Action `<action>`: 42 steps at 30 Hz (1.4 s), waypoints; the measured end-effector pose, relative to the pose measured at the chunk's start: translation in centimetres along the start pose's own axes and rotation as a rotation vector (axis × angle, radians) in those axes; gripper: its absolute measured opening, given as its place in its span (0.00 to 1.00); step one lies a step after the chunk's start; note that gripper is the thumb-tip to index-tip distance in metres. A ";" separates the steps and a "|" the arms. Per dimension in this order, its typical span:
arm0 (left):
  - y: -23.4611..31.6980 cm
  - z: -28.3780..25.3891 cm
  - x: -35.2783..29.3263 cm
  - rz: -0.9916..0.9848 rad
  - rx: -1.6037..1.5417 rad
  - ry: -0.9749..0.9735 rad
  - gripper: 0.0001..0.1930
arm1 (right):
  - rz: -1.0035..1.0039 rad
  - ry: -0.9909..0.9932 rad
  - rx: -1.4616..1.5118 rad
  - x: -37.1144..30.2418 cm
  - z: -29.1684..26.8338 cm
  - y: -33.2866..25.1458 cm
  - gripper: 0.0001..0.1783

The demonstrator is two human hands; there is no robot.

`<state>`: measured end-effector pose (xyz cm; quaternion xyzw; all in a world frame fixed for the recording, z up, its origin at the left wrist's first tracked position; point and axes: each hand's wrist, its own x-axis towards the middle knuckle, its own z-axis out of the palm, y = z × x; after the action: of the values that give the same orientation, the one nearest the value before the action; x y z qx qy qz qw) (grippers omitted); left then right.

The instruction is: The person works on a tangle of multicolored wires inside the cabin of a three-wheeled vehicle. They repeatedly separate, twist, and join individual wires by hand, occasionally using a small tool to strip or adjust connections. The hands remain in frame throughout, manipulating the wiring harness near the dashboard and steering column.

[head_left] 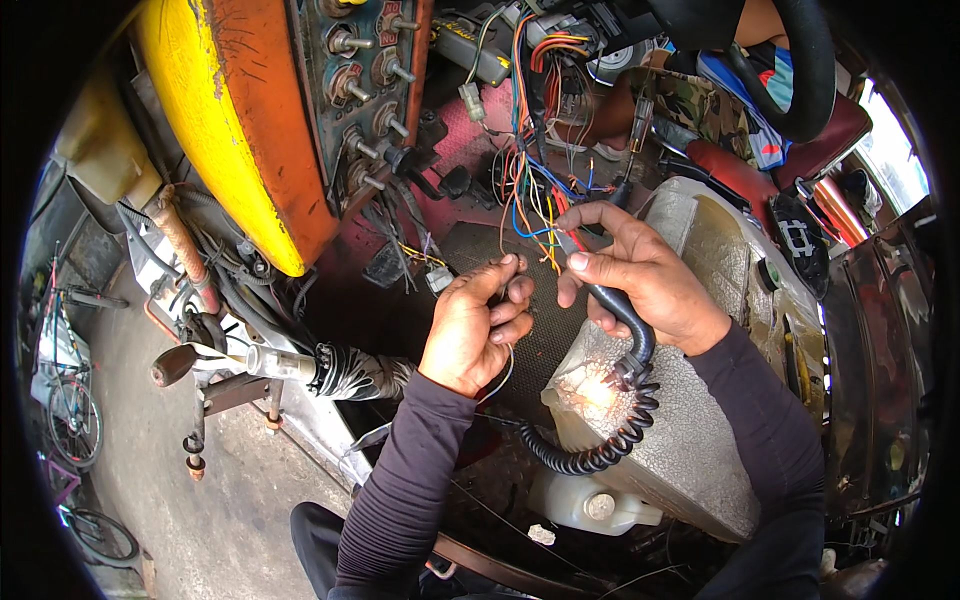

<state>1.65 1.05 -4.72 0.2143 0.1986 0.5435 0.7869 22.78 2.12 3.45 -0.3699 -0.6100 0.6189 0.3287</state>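
Observation:
My left hand (482,325) is closed in a pinch, thumb against the index finger. What the fingertips hold is too small to make out; a thin white wire (503,375) runs out below that hand. To its right, my right hand (645,275) is closed around the thick end of a black coiled cable (628,318), whose spiral hangs below. A small greyish tip (568,243) shows between its thumb and index finger, its kind unclear. Just beyond the fingertips hangs a loose bundle of coloured wires (520,165), blue, orange, yellow and white among them.
An orange and yellow panel (285,150) with several toggle switches stands at upper left. A steering wheel (808,80) and another person's leg (615,110) are at upper right. Silver-covered housing (690,420) lies under my right arm, beside a white plastic jug (590,505). Bicycles (75,420) stand far left.

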 end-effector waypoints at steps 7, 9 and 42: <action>0.0 -0.1 0.0 -0.002 -0.018 0.015 0.09 | -0.005 -0.007 0.009 0.0 0.0 0.1 0.22; 0.1 -0.2 0.0 -0.002 -0.012 0.014 0.09 | -0.004 -0.006 0.012 -0.1 0.0 0.1 0.21; 0.1 -0.7 0.0 0.003 -0.005 -0.027 0.08 | -0.060 -0.025 -0.002 -0.3 0.5 -0.5 0.28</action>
<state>1.13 1.14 -5.26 0.2197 0.1863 0.5424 0.7892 22.46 1.65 3.93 -0.3440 -0.6256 0.6126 0.3390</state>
